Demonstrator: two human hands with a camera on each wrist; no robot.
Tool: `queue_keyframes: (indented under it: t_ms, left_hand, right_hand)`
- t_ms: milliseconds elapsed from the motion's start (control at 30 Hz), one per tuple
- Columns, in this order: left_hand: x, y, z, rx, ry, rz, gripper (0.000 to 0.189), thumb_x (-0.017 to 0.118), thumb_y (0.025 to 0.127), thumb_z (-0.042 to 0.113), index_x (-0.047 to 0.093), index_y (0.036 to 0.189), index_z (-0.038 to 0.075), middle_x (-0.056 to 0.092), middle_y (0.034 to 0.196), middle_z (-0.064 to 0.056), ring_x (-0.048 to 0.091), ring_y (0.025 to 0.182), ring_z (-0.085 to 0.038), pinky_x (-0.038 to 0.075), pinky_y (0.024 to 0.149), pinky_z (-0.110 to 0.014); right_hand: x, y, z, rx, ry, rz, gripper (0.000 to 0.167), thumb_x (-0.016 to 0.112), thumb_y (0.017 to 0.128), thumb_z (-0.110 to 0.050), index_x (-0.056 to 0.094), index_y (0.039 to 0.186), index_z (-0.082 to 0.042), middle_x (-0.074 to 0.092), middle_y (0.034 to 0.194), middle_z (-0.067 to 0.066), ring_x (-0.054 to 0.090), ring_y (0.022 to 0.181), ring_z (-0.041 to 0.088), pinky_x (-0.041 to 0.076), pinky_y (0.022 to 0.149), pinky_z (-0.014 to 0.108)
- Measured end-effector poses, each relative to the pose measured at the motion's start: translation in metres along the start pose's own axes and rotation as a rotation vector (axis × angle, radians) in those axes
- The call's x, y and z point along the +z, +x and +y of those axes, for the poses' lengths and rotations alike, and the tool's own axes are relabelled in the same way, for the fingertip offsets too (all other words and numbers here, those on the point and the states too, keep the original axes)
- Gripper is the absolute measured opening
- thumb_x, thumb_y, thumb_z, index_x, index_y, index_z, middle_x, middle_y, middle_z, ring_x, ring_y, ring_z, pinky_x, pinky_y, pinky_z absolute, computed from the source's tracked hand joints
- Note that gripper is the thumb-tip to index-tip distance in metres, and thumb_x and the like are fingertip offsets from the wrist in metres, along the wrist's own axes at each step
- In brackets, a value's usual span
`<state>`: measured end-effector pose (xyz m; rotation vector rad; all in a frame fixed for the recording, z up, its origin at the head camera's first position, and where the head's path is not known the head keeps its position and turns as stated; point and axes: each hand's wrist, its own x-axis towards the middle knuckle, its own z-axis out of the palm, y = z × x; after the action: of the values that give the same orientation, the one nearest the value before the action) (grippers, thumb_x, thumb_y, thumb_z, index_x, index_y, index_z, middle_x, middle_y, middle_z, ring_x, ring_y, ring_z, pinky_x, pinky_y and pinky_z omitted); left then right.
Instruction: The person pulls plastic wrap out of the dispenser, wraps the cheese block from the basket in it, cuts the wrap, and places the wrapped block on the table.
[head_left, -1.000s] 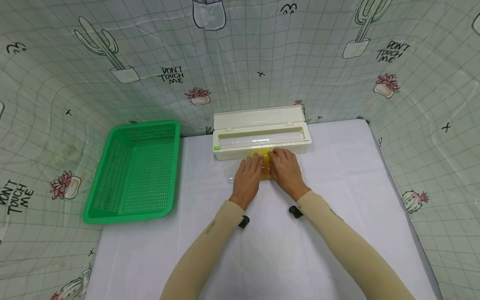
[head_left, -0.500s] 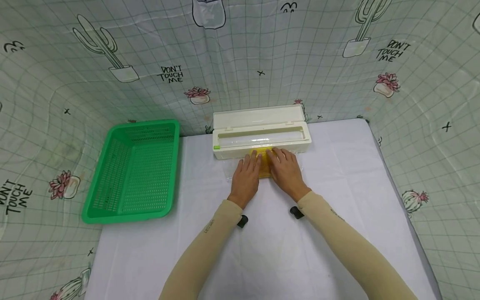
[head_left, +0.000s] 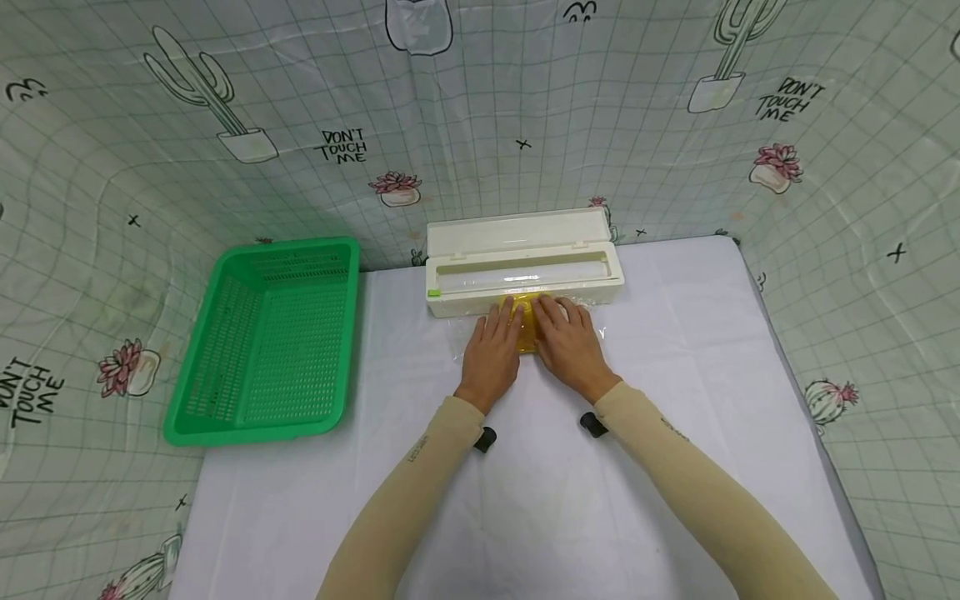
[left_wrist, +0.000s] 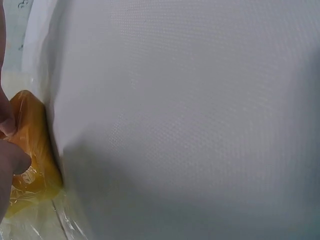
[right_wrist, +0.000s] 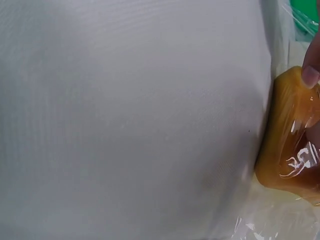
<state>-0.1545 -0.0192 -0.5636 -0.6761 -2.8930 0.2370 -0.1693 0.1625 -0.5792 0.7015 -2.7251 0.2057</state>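
Observation:
A yellow-orange block-like thing [head_left: 528,335] lies under clear cling film [head_left: 459,337] at the front of a white cling film dispenser [head_left: 465,306]. On its left side rests my left hand [head_left: 491,354], fingers stretched forward. From the right, my right hand [head_left: 573,350] touches it with slightly bent fingers. Both wrist views show the film drawn glossy over the yellow-orange block [left_wrist: 39,150], with fingertips pressing on its top. Much of the block is hidden beneath the hands, and its exact kind cannot be told.
The dispenser's lid [head_left: 517,233] is raised at the back, and a film roll [head_left: 525,275] lies inside. A green slider [head_left: 433,293] sits at its left end. A green plastic basket [head_left: 348,333] stands at the left on the white-covered table [head_left: 525,500]. A printed curtain surrounds the table.
The right hand's fingers have straightened a little and shifted left over the wrapped block. The left hand has moved very slightly. Dispenser and basket stay in place.

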Motion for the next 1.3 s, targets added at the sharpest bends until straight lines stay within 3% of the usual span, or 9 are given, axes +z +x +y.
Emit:
queue_keyframes:
  t_ms: [367,767,1000,1133,1300]
  left_hand:
    - [0.002,-0.002,0.001,-0.009,0.018,-0.025,0.078,0.068,0.103,0.041,0.033,0.167,0.013,0.027,0.174,-0.010,0.034,0.156,-0.028,0.032,0.125,-0.040]
    - [0.005,-0.004,-0.001,-0.009,0.019,-0.025,0.076,0.066,0.103,0.038,0.032,0.167,0.014,0.025,0.175,-0.009,0.033,0.157,-0.029,0.033,0.125,-0.040]
    - [0.010,-0.015,-0.014,-0.062,-0.077,-0.024,0.076,0.068,0.103,0.036,0.033,0.167,0.015,0.023,0.175,-0.012,0.032,0.157,-0.031,0.033,0.124,-0.041]
    - [0.011,-0.020,-0.020,-0.097,-0.094,-0.071,0.077,0.067,0.104,0.039,0.031,0.168,0.017,0.020,0.176,-0.011,0.028,0.159,-0.031,0.030,0.126,-0.042]
    - [0.009,-0.024,-0.024,-0.094,-0.094,-0.126,0.077,0.065,0.105,0.042,0.030,0.168,0.016,0.019,0.177,-0.010,0.025,0.160,-0.030,0.028,0.128,-0.043]
  right_hand:
    - [-0.003,-0.003,0.001,0.016,0.040,-0.036,0.080,0.083,0.092,-0.025,0.044,0.158,-0.002,0.048,0.159,0.018,0.046,0.140,0.042,0.039,0.112,0.057]
    - [-0.004,-0.003,0.001,0.018,0.059,-0.029,0.079,0.083,0.092,-0.026,0.046,0.157,-0.003,0.047,0.160,0.018,0.045,0.142,0.043,0.039,0.112,0.058]
    - [-0.007,-0.003,0.002,0.007,0.089,0.027,0.076,0.084,0.091,-0.025,0.049,0.154,-0.002,0.049,0.158,0.020,0.048,0.138,0.042,0.041,0.109,0.057]
    - [-0.006,-0.004,0.005,0.002,0.084,0.042,0.075,0.084,0.090,-0.023,0.050,0.153,-0.002,0.050,0.157,0.020,0.049,0.137,0.041,0.042,0.108,0.056]
    - [-0.007,-0.005,0.006,0.002,0.084,0.021,0.075,0.084,0.090,-0.022,0.050,0.154,-0.003,0.049,0.158,0.019,0.049,0.137,0.042,0.042,0.108,0.057]
